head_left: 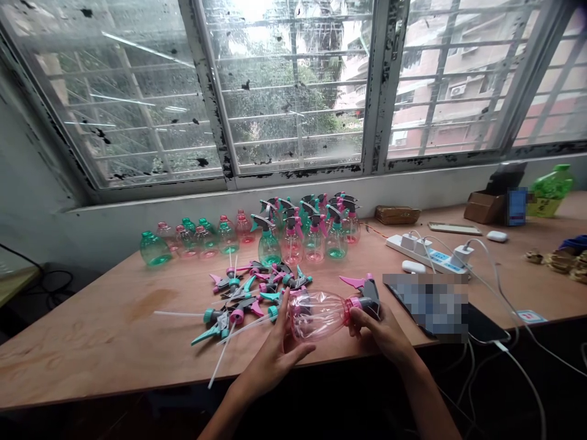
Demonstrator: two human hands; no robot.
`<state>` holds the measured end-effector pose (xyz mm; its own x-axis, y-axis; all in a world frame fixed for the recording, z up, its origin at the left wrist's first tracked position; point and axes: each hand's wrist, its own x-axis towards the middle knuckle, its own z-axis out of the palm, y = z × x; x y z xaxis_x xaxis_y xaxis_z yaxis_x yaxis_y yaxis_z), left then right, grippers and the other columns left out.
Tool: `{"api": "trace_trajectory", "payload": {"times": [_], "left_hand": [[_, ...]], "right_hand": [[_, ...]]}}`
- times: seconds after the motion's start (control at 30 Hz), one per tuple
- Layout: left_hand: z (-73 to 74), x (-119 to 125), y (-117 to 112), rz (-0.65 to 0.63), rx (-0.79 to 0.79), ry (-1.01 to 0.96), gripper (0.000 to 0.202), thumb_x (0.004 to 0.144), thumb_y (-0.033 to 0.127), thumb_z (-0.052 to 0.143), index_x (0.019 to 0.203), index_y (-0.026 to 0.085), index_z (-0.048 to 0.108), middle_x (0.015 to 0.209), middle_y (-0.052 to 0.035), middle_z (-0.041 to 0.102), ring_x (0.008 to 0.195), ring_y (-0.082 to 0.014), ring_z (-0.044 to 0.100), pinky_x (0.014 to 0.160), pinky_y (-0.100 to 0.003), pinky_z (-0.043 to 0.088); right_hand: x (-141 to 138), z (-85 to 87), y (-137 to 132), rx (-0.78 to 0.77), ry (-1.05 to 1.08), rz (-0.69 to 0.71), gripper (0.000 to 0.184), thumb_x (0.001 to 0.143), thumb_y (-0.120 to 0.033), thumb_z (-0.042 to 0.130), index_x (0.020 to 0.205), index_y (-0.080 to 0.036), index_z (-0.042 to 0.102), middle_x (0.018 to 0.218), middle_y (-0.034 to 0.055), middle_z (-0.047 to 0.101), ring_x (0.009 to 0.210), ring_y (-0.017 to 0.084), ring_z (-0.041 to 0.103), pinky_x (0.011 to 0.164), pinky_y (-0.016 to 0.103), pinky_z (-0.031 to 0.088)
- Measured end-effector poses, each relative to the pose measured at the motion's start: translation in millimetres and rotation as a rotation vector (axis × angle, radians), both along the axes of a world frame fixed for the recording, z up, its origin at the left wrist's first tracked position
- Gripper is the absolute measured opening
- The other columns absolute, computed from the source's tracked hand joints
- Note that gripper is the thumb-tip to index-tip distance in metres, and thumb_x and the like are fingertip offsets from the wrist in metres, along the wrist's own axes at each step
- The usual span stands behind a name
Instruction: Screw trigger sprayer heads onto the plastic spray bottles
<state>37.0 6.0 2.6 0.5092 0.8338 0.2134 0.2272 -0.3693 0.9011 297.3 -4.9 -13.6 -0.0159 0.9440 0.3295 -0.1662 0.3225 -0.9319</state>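
Note:
A clear pink spray bottle (316, 315) lies on its side in the air above the table's front edge, its base to the left. My left hand (277, 348) cups the base, thumb below and fingers along the far side. At the neck, my right hand (383, 330) grips the pink collar of the grey-and-pink spray head (369, 296), whose trigger points up and left. The head sits on the bottle's mouth; how tightly, I cannot tell. Beside my left hand lies a pile of loose spray heads (236, 305) with white tubes.
Behind the pile stand several bottles with spray heads (314, 235). Headless green and pink bottles (156, 249) stand at the back left. To the right are a power strip (426, 253) with cables, a tablet-like device (483, 324), a cardboard box (481, 206) and a green jug (553, 189).

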Motion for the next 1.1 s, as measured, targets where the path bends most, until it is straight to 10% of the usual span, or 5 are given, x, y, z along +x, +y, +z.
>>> {"api": "trace_trajectory", "payload": {"times": [1.1], "left_hand": [[1.9,-1.5,-3.1,-0.004,0.010,0.019,0.104,0.092,0.042,0.070,0.164,0.032,-0.005,0.174,-0.0080,0.012,0.159,-0.0347,0.013,0.129,-0.053,0.010]], "right_hand": [[1.7,-10.1,-0.2,-0.038,-0.025,0.007,0.035,0.089,-0.052,0.075,0.082,-0.018,0.069,0.067,0.0038,0.071,0.058,0.018,0.064,0.055,0.030,0.053]]}}
